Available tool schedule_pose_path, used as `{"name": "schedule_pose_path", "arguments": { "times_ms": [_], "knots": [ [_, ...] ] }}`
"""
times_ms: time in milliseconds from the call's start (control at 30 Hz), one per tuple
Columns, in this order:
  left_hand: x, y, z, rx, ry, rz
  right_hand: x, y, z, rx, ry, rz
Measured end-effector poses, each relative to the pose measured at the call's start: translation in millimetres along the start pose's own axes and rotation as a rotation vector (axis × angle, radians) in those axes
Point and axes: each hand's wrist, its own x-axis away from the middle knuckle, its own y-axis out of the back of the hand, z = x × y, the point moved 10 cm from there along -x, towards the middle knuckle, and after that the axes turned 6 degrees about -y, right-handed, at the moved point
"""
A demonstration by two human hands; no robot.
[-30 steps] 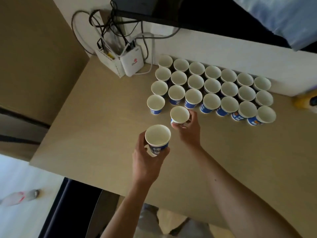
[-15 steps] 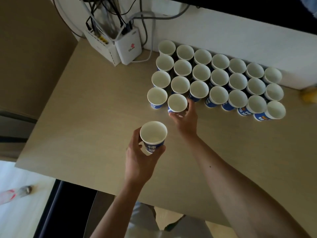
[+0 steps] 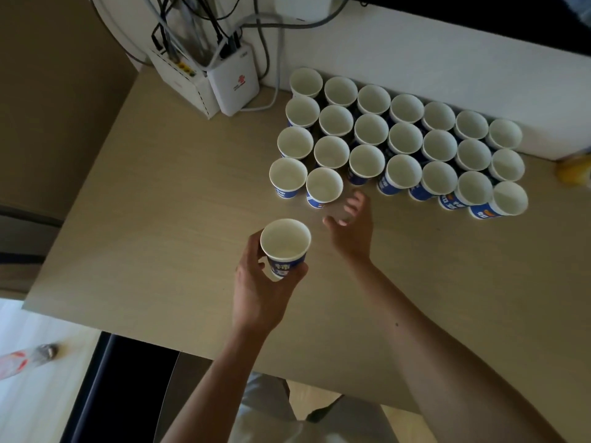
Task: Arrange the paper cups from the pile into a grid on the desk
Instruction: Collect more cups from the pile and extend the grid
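Observation:
Several white paper cups with blue printed sides stand in close rows on the light wooden desk point(image 3: 160, 203), from the back wall forward. The nearest row holds two cups at the left: one point(image 3: 287, 178) and the cup point(image 3: 323, 187) beside it. My left hand point(image 3: 259, 292) grips another blue-and-white cup point(image 3: 285, 246), held upright above the desk in front of the grid. My right hand point(image 3: 351, 228) hovers just right of that cup, fingers loosely spread and holding nothing, a short way below the second front-row cup.
Two white network boxes point(image 3: 220, 87) with a tangle of cables stand at the desk's back left corner. A yellow object point(image 3: 574, 171) lies at the right edge near the wall. The desk's front edge runs below my wrists; floor shows at lower left.
My right hand has let go of the cup it set beside the front-left cup and drawn back toward me. My left hand still holds its cup, roughly in place.

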Motion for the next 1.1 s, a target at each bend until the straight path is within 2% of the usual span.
{"name": "schedule_pose_path", "arguments": {
  "times_ms": [67,133,233,300,400,633,833,1100],
  "knots": [
    [-0.5,-7.5,-4.3,0.001,-0.009,0.012,16.3,26.9,-4.9,-0.036,-0.026,-0.072],
    [-0.3,-19.0,-9.3,0.008,-0.007,0.028,34.2,49.1,-5.9,-0.163,-0.076,-0.052],
    [-0.6,-43.6,-20.3,0.015,-0.019,0.093,60.1,59.9,-2.9,-0.38,-0.175,0.181],
    [-0.3,-59.8,-29.9,0.015,-0.048,0.148,74.5,57.8,8.0,-0.413,-0.172,0.369],
    [1.6,-81.0,-45.1,0.006,-0.111,0.23,82.7,62.4,26.2,-0.397,-0.107,0.471],
    [2.8,-101.8,-49.3,-0.121,-0.208,0.321,72.6,80.5,41.5,-0.326,-0.043,0.354],
    [1.7,-83.6,-22.8,-0.177,-0.11,0.294,38.1,88.4,27.5,-0.313,-0.065,0.086],
    [8.0,-57.1,-0.6,-0.171,-0.042,0.232,5.9,59.2,15.2,-0.141,-0.011,-0.001]
  ]
}}
